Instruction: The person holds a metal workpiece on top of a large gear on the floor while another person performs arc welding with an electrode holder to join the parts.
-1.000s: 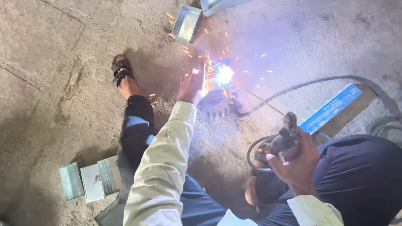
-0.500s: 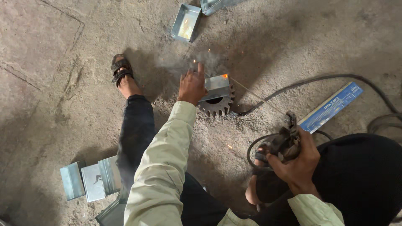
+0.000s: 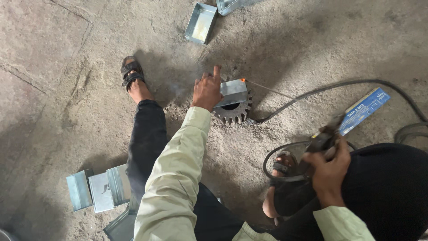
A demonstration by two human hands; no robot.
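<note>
Concrete floor [image 3: 67, 67]: left hand [image 3: 207, 89] steadies metal channel [image 3: 232, 91] on gear [image 3: 232, 111]; right hand [image 3: 330, 172] clasps electrode holder [image 3: 322, 142], mid-weld, rod [image 3: 272, 90] hovering.

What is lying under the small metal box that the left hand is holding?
The metal box rests on a toothed gear on the concrete floor. The left hand steadies it; the gear's centre is mostly covered.

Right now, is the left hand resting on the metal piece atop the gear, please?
Yes, the left hand presses the metal piece lying on the gear.
</note>
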